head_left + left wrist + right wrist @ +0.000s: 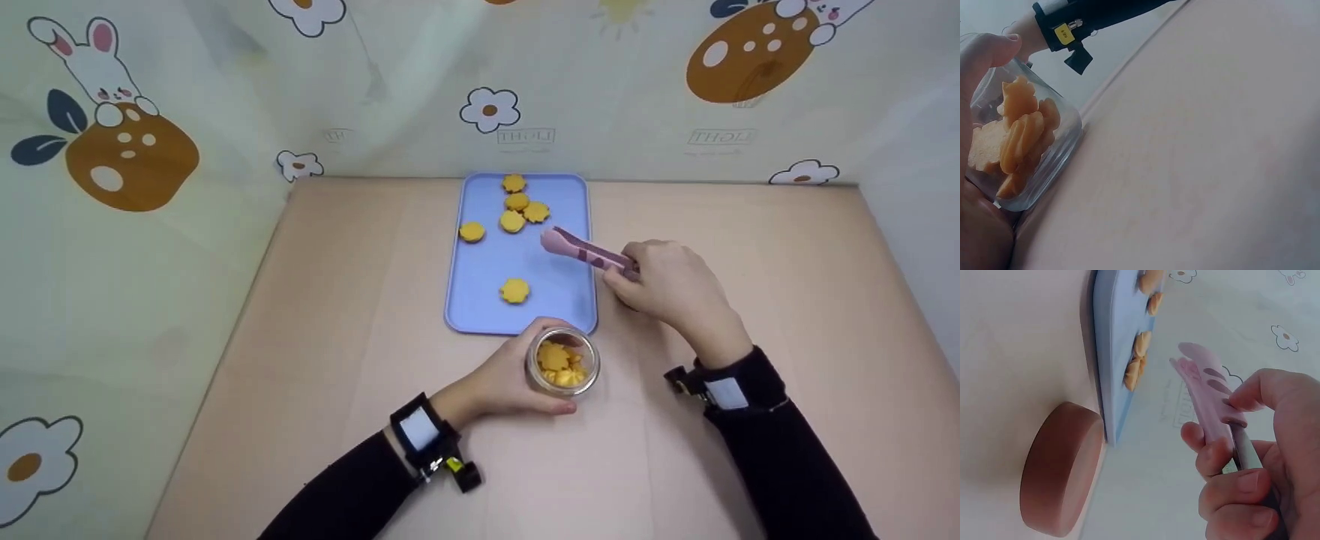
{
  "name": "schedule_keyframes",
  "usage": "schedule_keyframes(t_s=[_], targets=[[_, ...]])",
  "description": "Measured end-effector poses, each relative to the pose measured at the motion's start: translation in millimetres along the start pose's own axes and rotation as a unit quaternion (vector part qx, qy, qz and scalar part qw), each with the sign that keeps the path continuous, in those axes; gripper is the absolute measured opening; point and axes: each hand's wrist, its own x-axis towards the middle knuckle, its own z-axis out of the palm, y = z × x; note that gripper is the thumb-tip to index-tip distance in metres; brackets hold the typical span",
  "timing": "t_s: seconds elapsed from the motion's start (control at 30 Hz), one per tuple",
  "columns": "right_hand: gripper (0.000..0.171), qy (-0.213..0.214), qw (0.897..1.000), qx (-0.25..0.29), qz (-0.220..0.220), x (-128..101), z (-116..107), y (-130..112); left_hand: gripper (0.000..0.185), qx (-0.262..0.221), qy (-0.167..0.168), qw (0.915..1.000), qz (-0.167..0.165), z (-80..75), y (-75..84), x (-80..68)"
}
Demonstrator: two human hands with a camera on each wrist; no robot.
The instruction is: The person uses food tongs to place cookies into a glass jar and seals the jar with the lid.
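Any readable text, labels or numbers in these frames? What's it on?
"LIGHT", printed mirror-reversed on the backdrop, above the tray.
"LIGHT", mirror-reversed again on the backdrop, further right.
Yellow tag on the wrist strap: small dark marks, too blurred to read.
Nothing readable on the jar or tongs.

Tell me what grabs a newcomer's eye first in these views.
Orange flower-shaped biscuits lie scattered on the light blue rectangular tray at the table's middle. Just before it, the left hand grips a small clear glass jar of them, while the right hand holds pink tongs over the tray.
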Motion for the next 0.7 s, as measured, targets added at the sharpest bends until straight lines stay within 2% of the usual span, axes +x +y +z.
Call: schedule_keyframes(t_s=[0.13, 0.37, 0.57, 0.7], targets=[[0.033, -0.015, 1.0, 0.012, -0.017, -2, 3, -6, 0.096, -0.009, -0.002, 1.0, 0.001, -0.3, -0.2, -0.2], [0.029, -0.05, 0.995, 0.035, -0.074, -1, 12, -21, 0.096, 0.011, 0.002, 0.9999, 0.012, -0.9, -0.5, -0.1], [0.031, -0.07, 0.995, 0.01, -0.077, 0, 14, -29, 0.098, 0.016, -0.001, 0.9998, 0.009, -0.8, 0.4, -0.5], [0.031, -0.082, 0.993, 0.018, -0.077, -1, 18, -29, 0.099, 0.019, -0.002, 0.9998, 0.009, -0.8, 0.1, -0.3]])
